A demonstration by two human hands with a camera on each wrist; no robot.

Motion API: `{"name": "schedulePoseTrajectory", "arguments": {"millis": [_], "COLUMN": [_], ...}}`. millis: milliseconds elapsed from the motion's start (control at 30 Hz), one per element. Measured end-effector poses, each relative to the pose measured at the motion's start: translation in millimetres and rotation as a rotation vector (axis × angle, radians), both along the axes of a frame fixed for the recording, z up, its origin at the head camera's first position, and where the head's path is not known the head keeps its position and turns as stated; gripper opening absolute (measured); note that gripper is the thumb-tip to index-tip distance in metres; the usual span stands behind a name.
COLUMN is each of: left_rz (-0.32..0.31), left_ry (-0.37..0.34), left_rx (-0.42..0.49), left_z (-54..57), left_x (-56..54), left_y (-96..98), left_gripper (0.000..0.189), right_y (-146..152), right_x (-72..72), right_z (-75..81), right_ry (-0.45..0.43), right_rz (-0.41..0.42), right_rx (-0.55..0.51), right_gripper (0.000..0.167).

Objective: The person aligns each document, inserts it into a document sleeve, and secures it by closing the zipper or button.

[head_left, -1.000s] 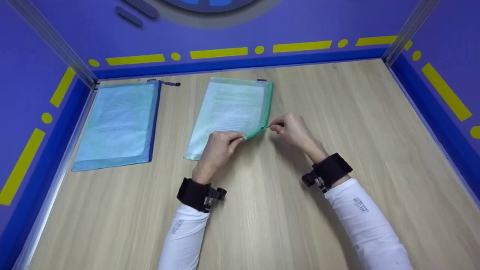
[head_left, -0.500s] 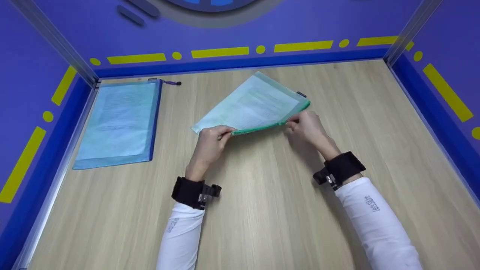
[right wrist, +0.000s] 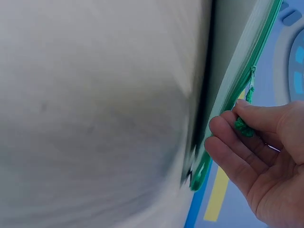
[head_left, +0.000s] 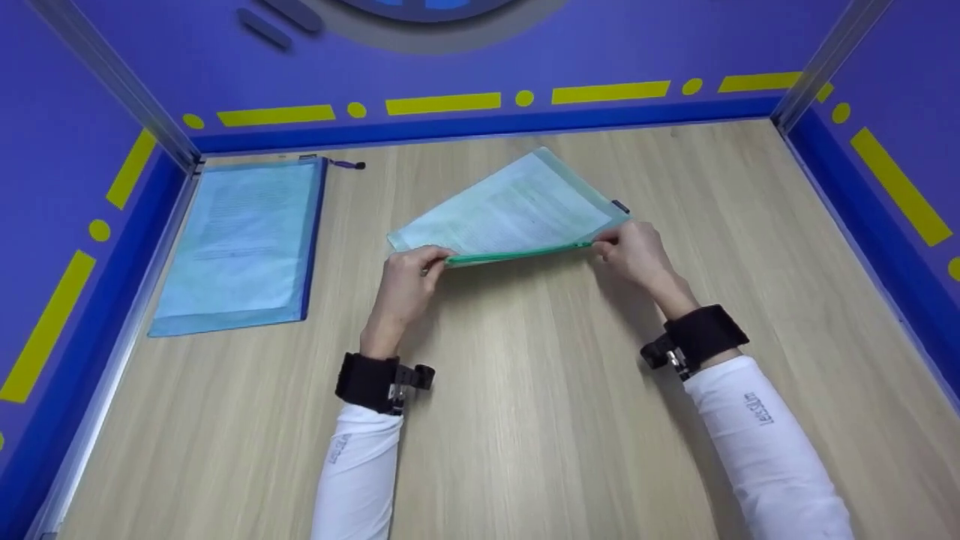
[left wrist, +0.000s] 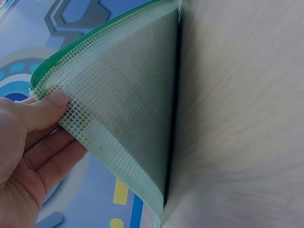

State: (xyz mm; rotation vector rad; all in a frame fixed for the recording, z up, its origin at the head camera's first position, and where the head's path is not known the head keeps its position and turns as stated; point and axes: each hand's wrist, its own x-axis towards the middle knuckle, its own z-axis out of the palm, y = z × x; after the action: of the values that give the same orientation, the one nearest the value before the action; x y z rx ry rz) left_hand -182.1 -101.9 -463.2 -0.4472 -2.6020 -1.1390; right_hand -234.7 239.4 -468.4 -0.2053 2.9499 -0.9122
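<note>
A pale green mesh zipper pouch [head_left: 517, 206] with a printed sheet inside lies at an angle, its green zipper edge [head_left: 517, 256] lifted and turned towards me. My left hand [head_left: 405, 285] pinches the pouch's near left corner between thumb and fingers. In the right wrist view, the thumb and fingers of my right hand [right wrist: 266, 142] pinch the green cord pull [right wrist: 243, 126], which hangs from the zipper slider [right wrist: 252, 71]. That hand is close to the right end of the zipper in the head view and covers the corner there.
Left of the pouch lies a blue mesh zipper pouch [head_left: 240, 240], also with a printed sheet inside. Its purple cord pull [head_left: 347, 164] sticks out at the back. Blue panels [head_left: 450, 71] enclose the wooden tabletop [head_left: 517, 420] at the back and sides.
The green pouch has turned so its zipper edge runs across in front of me. My right hand has moved right with the pull and slider; my left hand has shifted left with its corner.
</note>
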Motion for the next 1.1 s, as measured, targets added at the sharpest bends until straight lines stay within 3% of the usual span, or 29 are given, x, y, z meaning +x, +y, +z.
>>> {"name": "schedulePoseTrajectory", "arguments": {"millis": [367, 567, 833, 1100], "left_rz": [0.029, 0.069, 0.114, 0.139], "left_ry": [0.011, -0.026, -0.101, -0.134], "left_rx": [0.039, 0.037, 0.067, 0.067], "left_z": [-2.2, -2.9, -0.5, -0.6], "left_x": [-3.3, -2.8, -1.8, -0.4], "left_y": [-7.5, -14.4, -24.6, -25.1], "left_gripper": [0.015, 0.016, 0.018, 0.018], "right_y": [28, 41, 60, 68], "right_x": [-1.3, -1.8, -1.9, -1.5], "right_z": [-1.5, -3.3, -4.0, -8.0], "right_ry": [-0.025, -0.004, -0.081, -0.075], "right_rz": [-0.070, -0.102, -0.168, -0.201], "right_rx": [0.025, 0.049, 0.047, 0.049], "right_gripper": [0.022, 0.024, 0.028, 0.028]}}
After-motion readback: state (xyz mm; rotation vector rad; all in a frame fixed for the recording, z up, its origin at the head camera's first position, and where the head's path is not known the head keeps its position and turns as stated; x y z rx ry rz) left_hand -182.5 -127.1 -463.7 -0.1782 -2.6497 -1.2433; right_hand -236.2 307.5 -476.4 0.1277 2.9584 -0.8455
